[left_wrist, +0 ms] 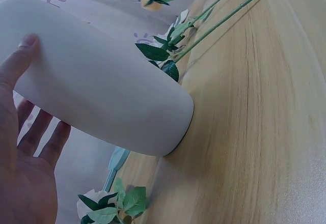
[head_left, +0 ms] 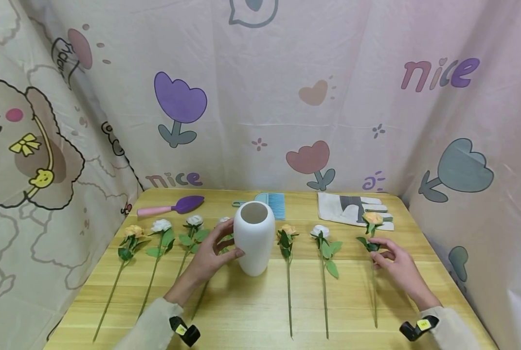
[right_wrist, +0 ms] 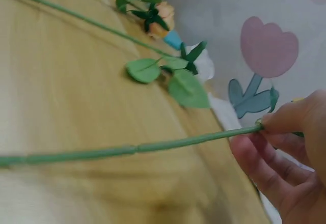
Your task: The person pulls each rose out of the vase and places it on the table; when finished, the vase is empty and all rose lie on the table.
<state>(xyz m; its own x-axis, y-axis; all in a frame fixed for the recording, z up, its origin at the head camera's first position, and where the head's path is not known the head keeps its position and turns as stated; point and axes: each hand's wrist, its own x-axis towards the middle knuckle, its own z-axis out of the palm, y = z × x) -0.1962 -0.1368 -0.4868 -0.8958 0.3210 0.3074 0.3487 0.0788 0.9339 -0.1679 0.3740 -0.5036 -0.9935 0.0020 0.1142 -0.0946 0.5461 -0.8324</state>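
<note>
A white vase (head_left: 256,245) stands upright on the table, its round mouth facing up. My left hand (head_left: 212,255) holds it from the left side, thumb on the near face and fingers behind. The left wrist view shows the base of the vase (left_wrist: 163,117) at the wood surface. At the right, my right hand (head_left: 396,265) pinches the stem of an orange-yellow artificial rose (head_left: 372,218) just below its leaves. In the right wrist view, thumb and fingertips meet on the green stem (right_wrist: 178,141). The rose head overlaps a glove in the head view.
Several white and yellow roses lie in a row, including a white one (head_left: 320,231) and a yellow one (head_left: 133,231). Along the back of the table (head_left: 251,316) are a purple trowel (head_left: 188,204), a blue comb-like tool (head_left: 278,205) and a grey-white glove (head_left: 330,206). Printed curtains (head_left: 251,63) hang behind.
</note>
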